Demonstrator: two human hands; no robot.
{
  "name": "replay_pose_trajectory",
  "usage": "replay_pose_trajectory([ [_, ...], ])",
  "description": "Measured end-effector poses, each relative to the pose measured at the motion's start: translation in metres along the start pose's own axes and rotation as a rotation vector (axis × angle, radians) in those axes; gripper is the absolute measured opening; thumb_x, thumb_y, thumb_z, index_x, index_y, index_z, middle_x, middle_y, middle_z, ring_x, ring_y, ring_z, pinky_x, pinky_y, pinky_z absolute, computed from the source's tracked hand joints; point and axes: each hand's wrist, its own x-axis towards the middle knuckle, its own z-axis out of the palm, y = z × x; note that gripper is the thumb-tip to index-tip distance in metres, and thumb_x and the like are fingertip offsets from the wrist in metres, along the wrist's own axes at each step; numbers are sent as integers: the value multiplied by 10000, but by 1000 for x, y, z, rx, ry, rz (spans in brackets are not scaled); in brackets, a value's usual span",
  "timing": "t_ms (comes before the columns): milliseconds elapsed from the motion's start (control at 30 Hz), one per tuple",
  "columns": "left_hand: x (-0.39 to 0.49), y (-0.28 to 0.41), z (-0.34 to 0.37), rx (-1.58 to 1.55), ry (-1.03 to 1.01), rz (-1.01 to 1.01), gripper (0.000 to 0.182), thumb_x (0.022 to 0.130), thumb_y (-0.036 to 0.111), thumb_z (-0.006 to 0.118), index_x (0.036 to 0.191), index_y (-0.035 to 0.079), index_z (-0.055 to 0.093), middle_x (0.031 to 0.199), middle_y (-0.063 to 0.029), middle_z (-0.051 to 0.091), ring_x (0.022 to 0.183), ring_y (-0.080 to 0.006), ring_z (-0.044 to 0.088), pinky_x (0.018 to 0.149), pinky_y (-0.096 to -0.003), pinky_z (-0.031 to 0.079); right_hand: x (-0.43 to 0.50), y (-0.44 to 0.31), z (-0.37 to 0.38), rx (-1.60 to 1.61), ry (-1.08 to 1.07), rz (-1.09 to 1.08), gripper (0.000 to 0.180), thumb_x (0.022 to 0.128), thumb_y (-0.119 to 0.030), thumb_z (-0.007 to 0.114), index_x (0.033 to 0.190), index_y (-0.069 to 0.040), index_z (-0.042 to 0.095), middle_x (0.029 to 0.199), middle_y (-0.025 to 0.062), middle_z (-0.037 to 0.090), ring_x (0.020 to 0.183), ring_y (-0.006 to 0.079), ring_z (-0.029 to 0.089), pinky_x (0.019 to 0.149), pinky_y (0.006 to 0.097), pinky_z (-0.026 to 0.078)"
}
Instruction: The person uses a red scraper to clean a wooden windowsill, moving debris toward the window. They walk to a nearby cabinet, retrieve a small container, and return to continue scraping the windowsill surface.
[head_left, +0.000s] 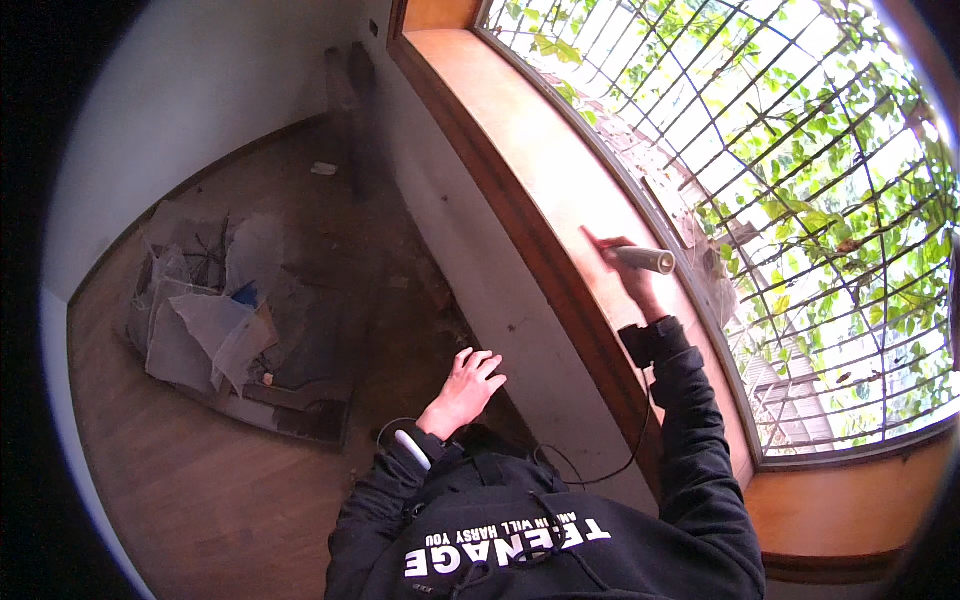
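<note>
Over the wooden window sill (517, 112), my right hand (634, 279) is closed around a thick cylindrical handle (646, 259). Its round end points toward the window. Whatever joins the handle's other end is hidden by my hand or lost in glare, so I cannot tell the kind of tool. My left hand (463, 390) hangs in front of my body, fingers apart and holding nothing. It is nearest to the pale wall (495, 292) below the sill, and I cannot tell whether it touches it.
A window with a metal grille (787, 150) and leafy vines is on the right. On the wooden floor (210, 465) at left lies a heap of crumpled plastic sheeting (217, 322). A small pale scrap (324, 169) lies farther back. A thin dark cable (626, 469) loops beside my right sleeve.
</note>
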Motion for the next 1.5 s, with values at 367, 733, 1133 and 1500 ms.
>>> replay_pose_trajectory([
  [367, 26, -32, -15, 53, 14, -96, 269, 846, 129, 605, 1087, 121, 723, 1324, -108, 589, 1285, -285, 480, 1135, -505, 294, 77, 98, -122, -345, 323, 55, 94, 834, -78, 691, 927, -70, 682, 799, -15, 619, 740, 67, 561, 670, 263, 474],
  [733, 73, -46, -12, 34, -4, -62, 259, 835, 124, 618, 1068, 122, 732, 1311, -108, 588, 1260, -282, 490, 1122, -505, 306, 76, 16, 50, -548, -54, -262, 310, 753, 51, 656, 1042, -59, 679, 977, 211, 701, 969, 347, 703, 809, 390, 545],
  [1133, 55, -68, -23, 74, 26, -200, 280, 821, 97, 676, 1092, 137, 732, 1320, -86, 582, 1259, -274, 489, 1111, -496, 310, 172, 106, -83, -38, 212, -111, 83, 873, -56, 691, 922, -5, 647, 883, 50, 673, 829, 119, 620, 792, 288, 495],
  [1500, 76, -66, -21, 59, 6, -125, 267, 833, 102, 664, 1094, 125, 716, 1314, -94, 583, 1223, -260, 512, 1097, -485, 325, 146, 21, 82, -470, -234, -175, 164, 883, -66, 693, 1032, -9, 655, 932, 102, 709, 894, 180, 665, 804, 331, 524],
])
